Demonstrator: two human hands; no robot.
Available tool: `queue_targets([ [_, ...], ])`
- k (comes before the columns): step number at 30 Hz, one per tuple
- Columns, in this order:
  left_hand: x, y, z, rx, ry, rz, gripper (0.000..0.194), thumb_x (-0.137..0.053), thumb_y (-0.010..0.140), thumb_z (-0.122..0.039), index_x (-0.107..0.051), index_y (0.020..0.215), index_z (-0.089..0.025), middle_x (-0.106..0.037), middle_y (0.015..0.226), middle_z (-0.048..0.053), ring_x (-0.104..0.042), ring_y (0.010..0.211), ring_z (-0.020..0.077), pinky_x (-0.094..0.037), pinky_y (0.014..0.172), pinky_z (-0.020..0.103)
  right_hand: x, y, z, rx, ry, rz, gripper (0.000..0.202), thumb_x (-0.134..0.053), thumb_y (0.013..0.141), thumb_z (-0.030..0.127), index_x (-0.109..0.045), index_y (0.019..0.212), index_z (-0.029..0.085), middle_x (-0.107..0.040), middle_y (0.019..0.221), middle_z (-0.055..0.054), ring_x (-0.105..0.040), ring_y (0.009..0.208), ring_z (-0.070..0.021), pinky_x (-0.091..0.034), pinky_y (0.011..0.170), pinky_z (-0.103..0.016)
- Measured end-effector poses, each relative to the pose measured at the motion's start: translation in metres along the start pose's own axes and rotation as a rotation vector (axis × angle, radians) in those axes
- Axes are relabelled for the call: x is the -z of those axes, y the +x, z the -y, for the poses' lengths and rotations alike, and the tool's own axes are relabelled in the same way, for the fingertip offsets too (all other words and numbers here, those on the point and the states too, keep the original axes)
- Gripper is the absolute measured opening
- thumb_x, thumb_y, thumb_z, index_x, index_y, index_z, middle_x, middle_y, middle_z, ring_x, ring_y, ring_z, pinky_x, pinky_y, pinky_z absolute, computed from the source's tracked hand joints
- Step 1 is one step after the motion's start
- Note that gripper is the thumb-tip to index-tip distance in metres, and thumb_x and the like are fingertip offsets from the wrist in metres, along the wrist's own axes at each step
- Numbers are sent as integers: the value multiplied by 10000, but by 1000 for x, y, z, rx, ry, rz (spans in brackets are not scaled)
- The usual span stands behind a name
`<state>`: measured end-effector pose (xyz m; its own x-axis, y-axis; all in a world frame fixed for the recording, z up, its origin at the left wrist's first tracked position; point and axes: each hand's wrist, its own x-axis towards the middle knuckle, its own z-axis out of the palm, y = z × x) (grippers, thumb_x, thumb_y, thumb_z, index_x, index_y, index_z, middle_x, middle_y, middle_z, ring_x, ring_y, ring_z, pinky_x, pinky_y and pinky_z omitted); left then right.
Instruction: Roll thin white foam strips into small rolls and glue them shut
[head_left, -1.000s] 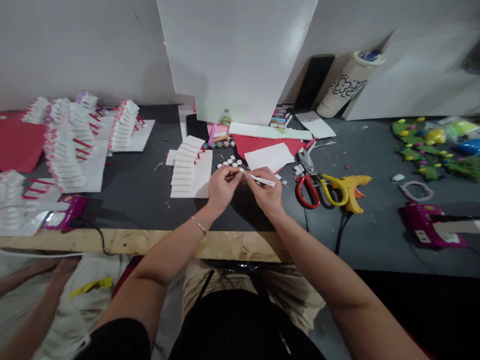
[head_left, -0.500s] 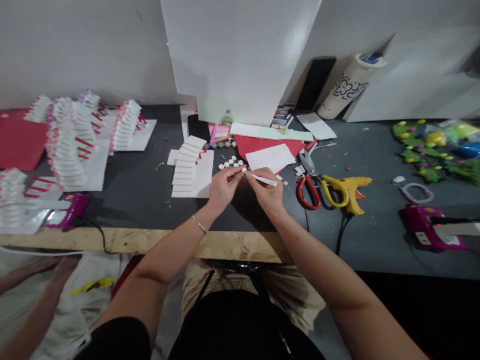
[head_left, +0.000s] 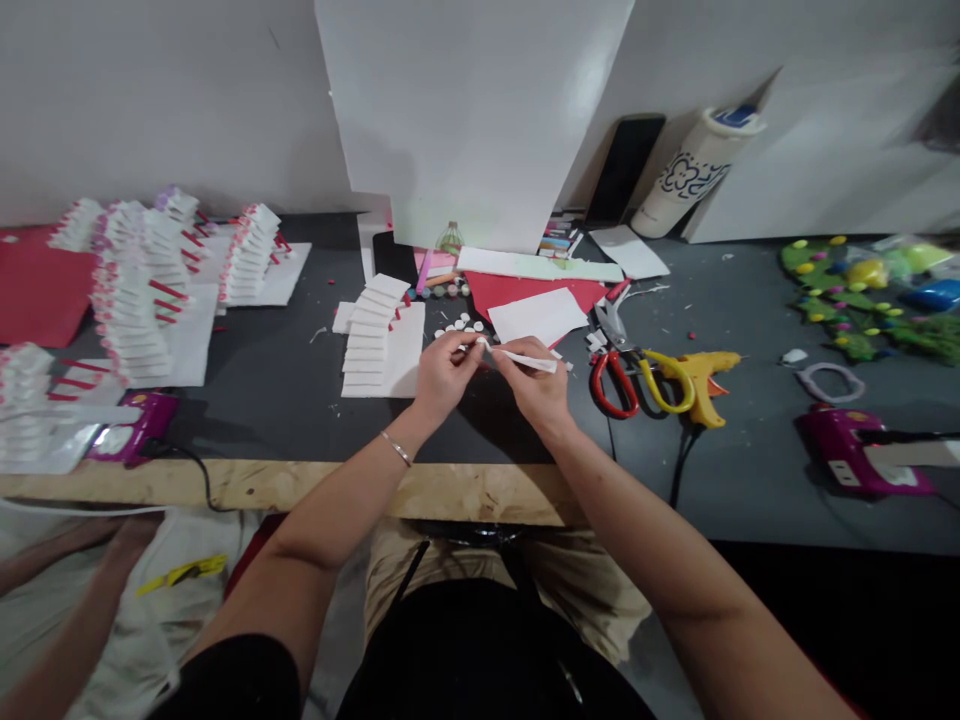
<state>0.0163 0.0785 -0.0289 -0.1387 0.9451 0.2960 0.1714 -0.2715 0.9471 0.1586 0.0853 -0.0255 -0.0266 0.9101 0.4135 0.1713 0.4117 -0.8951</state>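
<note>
Both of my hands work close together over the dark table, on one narrow white strip point(head_left: 534, 361) that looks like paper. My right hand point(head_left: 535, 388) is closed around the strip, whose tail lies along its fingers. My left hand point(head_left: 441, 378) pinches the strip's other end, which looks curled or bent at the fingertips; the exact shape is too small to make out. Just beyond my fingers lie several small white discs point(head_left: 459, 325). Left of them, a fan of stepped white pieces point(head_left: 369, 340) with short red sticks rests on a white board point(head_left: 406, 350).
Scissors point(head_left: 616, 383) with red and yellow handles lie to the right, against a yellow glue gun point(head_left: 703, 380). Red paper point(head_left: 480, 292) and white sheets lie ahead. A tumbler point(head_left: 686, 175) and a phone point(head_left: 625, 168) lean at the back. At lower left are another person's arms point(head_left: 67, 600).
The white end between my fingertips has turned: it looked round before and now appears bent up toward the left fingers. My hands stay in nearly the same place; the view has shifted slightly.
</note>
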Motion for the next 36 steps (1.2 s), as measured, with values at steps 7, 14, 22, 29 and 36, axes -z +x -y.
queue_targets([
  [7, 4, 2, 2, -51, 86, -15, 367, -594, 888, -516, -674, 926, -160, -687, 947, 67, -687, 644, 122, -591, 601, 235, 17, 7, -4, 154, -118, 157, 134, -627, 853, 262, -734, 930, 237, -717, 915, -59, -663, 867, -200, -543, 819, -367],
  [14, 11, 0, -3, -232, 319, 68, 300, -518, 959, -425, -683, 957, -173, -682, 985, 71, -674, 661, 110, -574, 659, 251, 56, 25, -4, 106, -61, -195, 257, -475, 942, 291, -671, 1094, 224, -701, 1069, -83, -665, 984, -202, -531, 906, -398],
  [22, 6, -2, -4, -408, 527, 121, 289, -465, 988, -373, -690, 987, -192, -706, 929, 77, -670, 894, 173, -543, 805, 289, 16, 6, 3, -164, -27, 244, 240, -597, 867, 402, -721, 963, 220, -726, 749, -9, -613, 522, -129, -497, 511, -258],
  [29, 1, -6, -2, -368, 536, 79, 280, -476, 990, -355, -706, 1024, -198, -728, 987, 78, -685, 939, 168, -548, 845, 288, 22, 10, 5, -124, -163, 248, 182, -576, 866, 330, -679, 784, 204, -704, 682, -7, -596, 556, -136, -456, 584, -267],
  [36, -3, -3, 0, -124, 175, 19, 242, -641, 883, -425, -724, 896, -198, -738, 886, 52, -701, 775, 172, -596, 735, 316, 17, 4, 4, -160, -21, 235, 199, -555, 849, 350, -633, 745, 199, -682, 687, 4, -588, 625, -136, -462, 617, -258],
])
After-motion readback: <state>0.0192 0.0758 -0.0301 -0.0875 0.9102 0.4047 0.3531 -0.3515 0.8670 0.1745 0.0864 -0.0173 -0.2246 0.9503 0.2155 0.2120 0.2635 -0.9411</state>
